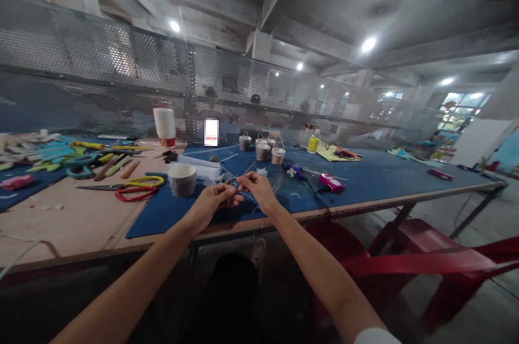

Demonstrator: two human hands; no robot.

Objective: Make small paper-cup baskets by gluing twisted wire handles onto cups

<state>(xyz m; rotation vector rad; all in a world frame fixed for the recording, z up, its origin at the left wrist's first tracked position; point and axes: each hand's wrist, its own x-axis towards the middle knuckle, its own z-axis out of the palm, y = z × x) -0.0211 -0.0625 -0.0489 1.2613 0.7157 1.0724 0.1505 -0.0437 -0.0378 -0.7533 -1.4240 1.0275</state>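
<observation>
Over the blue mat, my left hand (222,196) and my right hand (255,187) meet, thumbs and fingertips pinched close together. Between them runs a thin pale strand that looks like wire (232,179); its ends are hard to follow. Just left of my left hand stands a grey-white cup (182,179), upright and apart from the fingers. More thin strands (279,184) lie on the mat to the right of my right hand. Behind the hands are several small grey buckets with looped handles (263,150).
Red-handled scissors (135,192) and other tools lie left. Stacked paper cups (164,126) stand behind them. A blue glue gun (292,171) with a cord, a pink box (331,183) and a yellow bottle (313,141) are right. Red chairs (430,263) stand by the table's front edge.
</observation>
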